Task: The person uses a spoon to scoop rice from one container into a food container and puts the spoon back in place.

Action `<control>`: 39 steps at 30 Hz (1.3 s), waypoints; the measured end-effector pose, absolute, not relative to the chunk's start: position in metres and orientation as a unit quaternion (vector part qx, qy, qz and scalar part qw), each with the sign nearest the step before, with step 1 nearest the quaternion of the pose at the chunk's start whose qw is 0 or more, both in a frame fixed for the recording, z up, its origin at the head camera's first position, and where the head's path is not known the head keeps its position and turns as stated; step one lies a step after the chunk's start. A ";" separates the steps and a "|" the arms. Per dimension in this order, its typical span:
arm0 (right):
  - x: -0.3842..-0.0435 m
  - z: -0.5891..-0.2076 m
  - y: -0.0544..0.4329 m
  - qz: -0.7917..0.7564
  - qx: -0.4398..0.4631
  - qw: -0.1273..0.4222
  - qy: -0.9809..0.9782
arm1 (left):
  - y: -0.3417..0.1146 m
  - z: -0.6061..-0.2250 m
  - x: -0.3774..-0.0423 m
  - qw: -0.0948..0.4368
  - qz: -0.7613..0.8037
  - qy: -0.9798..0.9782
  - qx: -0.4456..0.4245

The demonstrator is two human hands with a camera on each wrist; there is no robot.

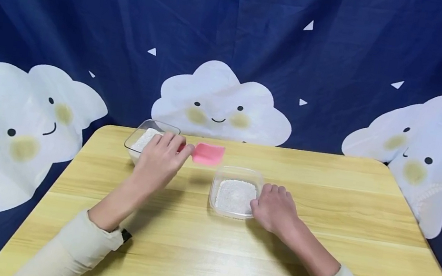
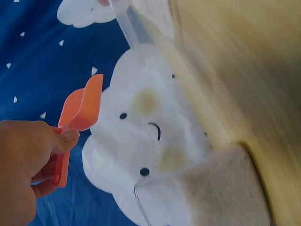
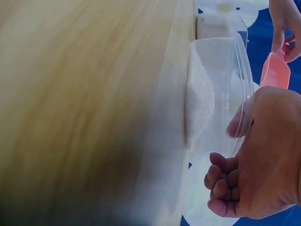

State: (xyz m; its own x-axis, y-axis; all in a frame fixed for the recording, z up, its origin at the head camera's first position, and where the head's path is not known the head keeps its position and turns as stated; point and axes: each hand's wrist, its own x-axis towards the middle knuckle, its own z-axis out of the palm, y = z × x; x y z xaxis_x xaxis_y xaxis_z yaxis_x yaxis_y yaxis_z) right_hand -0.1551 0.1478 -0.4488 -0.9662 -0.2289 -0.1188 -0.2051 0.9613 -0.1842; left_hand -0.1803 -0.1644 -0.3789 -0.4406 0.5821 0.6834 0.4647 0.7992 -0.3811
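Head view: 2 outstretched hands, left gripping scoop, right gripping tub.

Head view from above, forward and down; wrist views close, low, sideways; scoop in all three.

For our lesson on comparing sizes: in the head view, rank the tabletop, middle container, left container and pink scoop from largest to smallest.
1. Tabletop
2. Middle container and left container: look alike; left hand covers part of the latter, so unranked
3. Pink scoop (visible part)
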 end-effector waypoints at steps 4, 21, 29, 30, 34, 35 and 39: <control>-0.154 -0.448 0.147 -0.084 -0.112 0.073 0.987 | -0.177 -0.375 -0.186 0.450 0.039 -0.842 -0.294; -0.153 -0.448 0.147 -0.082 -0.112 0.072 0.988 | -0.211 -0.369 -0.195 0.472 0.005 -0.844 -0.254; -0.153 -0.447 0.147 -0.083 -0.113 0.068 0.988 | -0.222 -0.371 -0.197 0.476 -0.005 -0.848 -0.232; -0.153 -0.447 0.147 -0.083 -0.114 0.068 0.988 | -0.224 -0.372 -0.197 0.474 -0.004 -0.851 -0.227; -0.153 -0.448 0.148 -0.084 -0.114 0.070 0.987 | -0.229 -0.373 -0.197 0.458 0.002 -0.864 -0.209; -0.153 -0.448 0.148 -0.084 -0.113 0.070 0.987 | -0.230 -0.373 -0.197 0.453 0.004 -0.868 -0.205; -0.153 -0.449 0.149 -0.085 -0.113 0.070 0.987 | -0.234 -0.374 -0.197 0.441 0.008 -0.876 -0.195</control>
State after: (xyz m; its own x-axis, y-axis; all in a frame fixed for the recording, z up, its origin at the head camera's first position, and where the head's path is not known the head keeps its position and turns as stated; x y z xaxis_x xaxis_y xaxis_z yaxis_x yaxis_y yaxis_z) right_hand -0.1531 0.1486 -0.4489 -0.9645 -0.2353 -0.1196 -0.2115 0.9601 -0.1831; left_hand -0.1968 -0.2342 -0.3738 -0.5351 0.3489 0.7693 0.3352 0.9237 -0.1858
